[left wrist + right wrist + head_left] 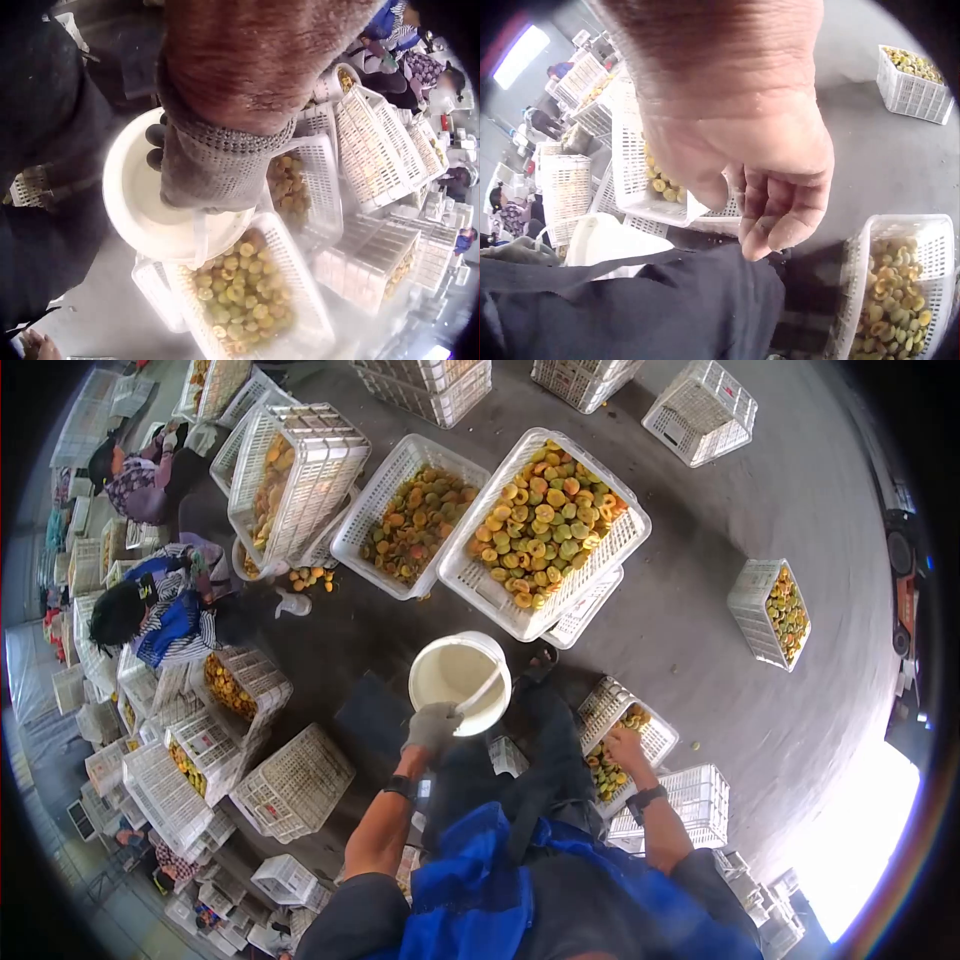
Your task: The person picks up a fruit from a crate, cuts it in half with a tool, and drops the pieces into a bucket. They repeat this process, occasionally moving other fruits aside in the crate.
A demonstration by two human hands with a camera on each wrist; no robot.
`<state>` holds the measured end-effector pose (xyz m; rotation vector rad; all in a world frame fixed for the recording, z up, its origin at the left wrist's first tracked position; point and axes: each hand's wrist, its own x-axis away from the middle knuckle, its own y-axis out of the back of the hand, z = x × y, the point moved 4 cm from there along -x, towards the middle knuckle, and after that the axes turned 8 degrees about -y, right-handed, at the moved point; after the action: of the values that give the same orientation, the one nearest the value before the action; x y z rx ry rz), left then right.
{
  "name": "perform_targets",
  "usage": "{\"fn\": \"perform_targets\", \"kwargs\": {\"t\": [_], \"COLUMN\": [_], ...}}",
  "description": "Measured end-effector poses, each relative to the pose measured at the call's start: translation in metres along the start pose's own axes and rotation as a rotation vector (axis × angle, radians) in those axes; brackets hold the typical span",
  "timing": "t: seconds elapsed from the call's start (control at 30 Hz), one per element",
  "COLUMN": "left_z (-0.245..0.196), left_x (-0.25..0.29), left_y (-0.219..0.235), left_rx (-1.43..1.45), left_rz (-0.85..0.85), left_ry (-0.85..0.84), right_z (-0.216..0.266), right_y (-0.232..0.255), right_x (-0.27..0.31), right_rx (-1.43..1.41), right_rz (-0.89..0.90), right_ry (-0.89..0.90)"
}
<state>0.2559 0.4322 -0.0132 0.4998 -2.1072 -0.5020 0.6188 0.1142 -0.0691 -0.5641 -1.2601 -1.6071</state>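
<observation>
A grey knitted glove covers my left hand [432,728], which grips the white bucket [418,682] by its handle [200,244] at the near rim. The bucket's pale inside shows. My bare right hand [626,750], fingers loosely curled, hangs over a small white crate [655,738] of halved yellow-green fruit on my right. In the right wrist view nothing shows between its fingers [799,221], and that crate [866,225] lies lower right of them. A large white crate [462,572] of halved fruit stands beyond the bucket.
Beside the large crate is another crate [345,545] of browner fruit halves. A filled crate [755,610] stands farther right on the grey floor [690,600]. Stacked crates [300,780] crowd the left, where two people [165,600] sit. A white crate [705,800] stands by my right forearm.
</observation>
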Motion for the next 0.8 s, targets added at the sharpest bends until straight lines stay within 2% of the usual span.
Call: {"fn": "perform_targets", "kwargs": {"t": [0.07,0.13,0.2,0.27,0.3,0.4,0.5,0.6,0.63,0.73,0.8], "left_z": [0.001,-0.008,-0.014,-0.034,-0.044,-0.06,-0.051,-0.043,-0.042,-0.046,-0.049], "left_x": [-0.016,-0.018,-0.028,-0.037,-0.043,-0.048,-0.057,-0.061,-0.058,-0.059,-0.057], "left_y": [-0.02,-0.038,-0.05,-0.042,-0.034,-0.034,-0.036,-0.03,-0.027,-0.011,-0.003], "left_rx": [-0.074,-0.143,-0.243,-0.265,-0.267,-0.256,-0.259,-0.208,-0.196,-0.212,-0.213], "left_rz": [-0.06,-0.065,-0.163,-0.096,-0.084,0.001,0.056,0.122,0.099,0.183,0.157], "left_ry": [-0.101,-0.168,-0.251,-0.19,-0.207,-0.272,-0.335,-0.348,-0.387,-0.418,-0.436], "right_z": [0.02,0.061,0.081,0.105,0.118,0.128,0.146,0.146,0.143,0.129,0.12], "right_y": [0.001,0.008,0.0,0.002,0.001,-0.019,-0.035,-0.064,-0.073,-0.104,-0.127], "right_x": [-0.009,-0.01,-0.04,-0.046,-0.049,-0.064,-0.059,-0.06,-0.057,-0.066,-0.073], "right_rx": [0.082,0.162,0.072,0.053,0.06,0.158,0.154,0.194,0.154,0.188,0.039], "right_rz": [-0.048,-0.042,-0.009,0.071,0.105,0.125,0.151,0.053,-0.044,-0.204,-0.145], "right_ry": [0.083,0.204,0.192,0.161,0.079,0.117,0.037,-0.004,0.017,0.114,0.049]}}
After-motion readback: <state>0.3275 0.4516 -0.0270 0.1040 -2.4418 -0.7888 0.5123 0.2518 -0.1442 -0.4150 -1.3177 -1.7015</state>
